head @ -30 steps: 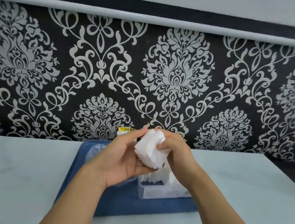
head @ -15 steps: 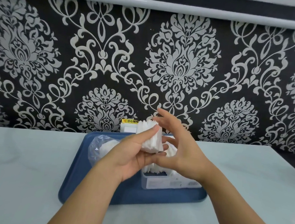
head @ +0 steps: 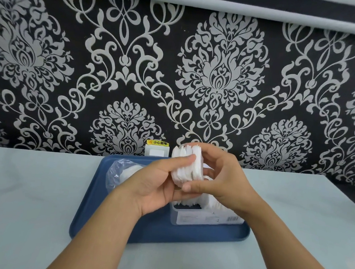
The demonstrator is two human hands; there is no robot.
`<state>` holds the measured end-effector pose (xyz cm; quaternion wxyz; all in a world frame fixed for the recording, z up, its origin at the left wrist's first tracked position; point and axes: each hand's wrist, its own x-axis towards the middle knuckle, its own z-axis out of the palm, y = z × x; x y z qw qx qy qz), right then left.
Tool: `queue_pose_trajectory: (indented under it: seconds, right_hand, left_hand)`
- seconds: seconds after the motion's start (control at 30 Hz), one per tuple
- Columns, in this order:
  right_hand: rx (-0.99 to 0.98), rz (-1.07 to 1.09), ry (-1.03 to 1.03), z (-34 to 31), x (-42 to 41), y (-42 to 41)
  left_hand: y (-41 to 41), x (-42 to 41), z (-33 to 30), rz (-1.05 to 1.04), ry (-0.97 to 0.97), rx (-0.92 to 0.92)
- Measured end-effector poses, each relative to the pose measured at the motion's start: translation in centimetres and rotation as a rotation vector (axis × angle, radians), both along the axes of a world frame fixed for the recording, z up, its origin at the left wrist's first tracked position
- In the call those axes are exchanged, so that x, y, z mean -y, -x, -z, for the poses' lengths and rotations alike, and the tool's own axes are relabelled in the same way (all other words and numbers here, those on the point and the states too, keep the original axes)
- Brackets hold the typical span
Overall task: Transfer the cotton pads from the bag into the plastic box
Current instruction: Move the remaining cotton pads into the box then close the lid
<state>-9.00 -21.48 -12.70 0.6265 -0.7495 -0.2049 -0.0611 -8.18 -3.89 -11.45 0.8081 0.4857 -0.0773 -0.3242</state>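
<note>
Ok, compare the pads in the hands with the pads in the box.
The held pads are a stack up in the air, pinched between the left hand and right hand; the pads in the box stand on edge inside the box on the tray. The held stack is in full view, the boxed pads mostly hidden. Both are white.

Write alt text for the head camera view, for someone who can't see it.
Two bare hands, left hand and right hand, hold a stack of white cotton pads above a clear plastic box on a blue tray. A crumpled clear plastic bag lies beside it.
</note>
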Motion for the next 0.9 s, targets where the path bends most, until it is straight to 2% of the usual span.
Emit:
queue_pose_trajectory:
  seconds: [0.5, 0.77, 0.9]
  right_hand:
    - [-0.105, -0.115, -0.111, -0.15, 0.29, 0.06]
    - [-0.072, -0.080, -0.004, -0.09, -0.05, 0.16]
    - [-0.042, -0.057, -0.028, -0.17, -0.18, 0.24]
  left_hand:
    - [0.33, -0.31, -0.13, 0.058, 0.039, 0.015]
    - [0.29, -0.04, 0.18, 0.039, 0.017, 0.052]
    - [0.18, 0.14, 0.25, 0.045, 0.032, 0.036]
